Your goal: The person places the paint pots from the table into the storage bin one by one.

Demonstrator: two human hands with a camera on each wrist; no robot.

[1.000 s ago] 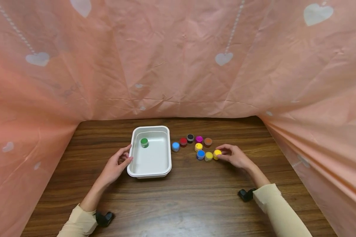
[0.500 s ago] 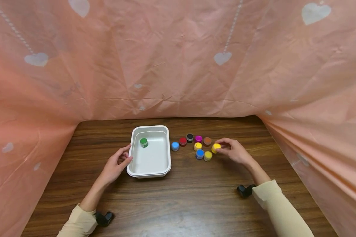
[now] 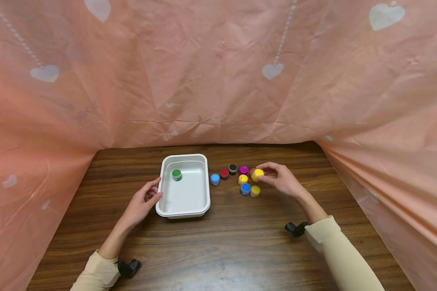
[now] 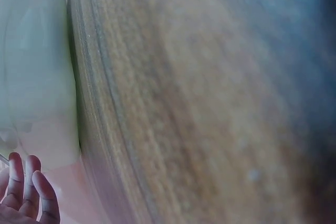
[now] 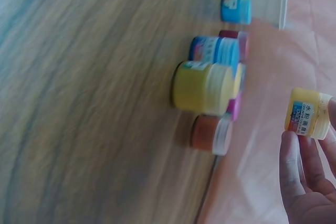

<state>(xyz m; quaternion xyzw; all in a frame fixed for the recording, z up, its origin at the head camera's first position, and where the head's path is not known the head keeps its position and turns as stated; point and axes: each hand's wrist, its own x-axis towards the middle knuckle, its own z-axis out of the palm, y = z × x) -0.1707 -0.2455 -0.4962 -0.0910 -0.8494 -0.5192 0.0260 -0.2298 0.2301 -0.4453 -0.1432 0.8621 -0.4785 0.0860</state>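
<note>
My right hand [image 3: 285, 182] pinches a small yellow paint jar [image 3: 257, 174] between thumb and fingers. In the right wrist view that jar [image 5: 303, 113], with its printed label, is held up off the table. Below it in the head view the brown jar [image 3: 253, 171] is mostly covered. My left hand [image 3: 142, 204] rests its thumb and fingertips against the left rim of a white plastic tray [image 3: 185, 213], fingers spread apart along the edge. Inside the tray, toward its back left, stands a green-lidded paint jar [image 3: 177, 174].
Right of the tray several jars stand loosely grouped: light blue [image 3: 215, 179], red [image 3: 224, 173], black [image 3: 233, 169], magenta [image 3: 243, 170], yellow [image 3: 242, 179], blue [image 3: 245, 189] and dull yellow [image 3: 255, 191]. A pink curtain [image 3: 211, 81] hangs behind the wooden table [image 3: 204, 250].
My right hand has lifted the yellow paint jar from the right end of the group and carried it back and left, over the brown jar. The left hand and tray have stayed put.
</note>
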